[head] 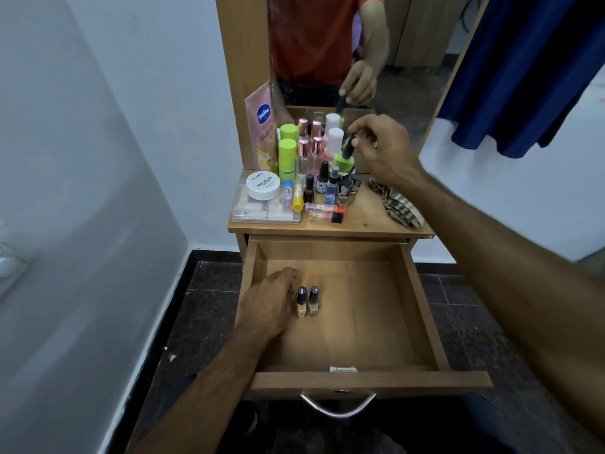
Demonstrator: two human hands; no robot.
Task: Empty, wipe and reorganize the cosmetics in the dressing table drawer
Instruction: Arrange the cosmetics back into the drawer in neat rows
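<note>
The wooden drawer [422, 309] is pulled open below the dressing table top [370, 221]. Two small nail polish bottles [307, 301] with black caps stand side by side in its left part. My left hand [266, 304] rests inside the drawer right beside them, fingers curled down; whether it holds anything is hidden. My right hand [379, 149] pinches the black cap of a small dark bottle [347, 149], held just above a green-capped jar [343, 163] among the cosmetics on the top.
On the top stand green-capped bottles [287, 155], pink-capped spray bottles [309, 152], a white nail polish remover tub [263, 185] on a clear box [262, 213], several small bottles and tubes, and a checked cloth [401, 206] at the right. A mirror [327, 50] rises behind; blue fabric [530, 77] hangs right.
</note>
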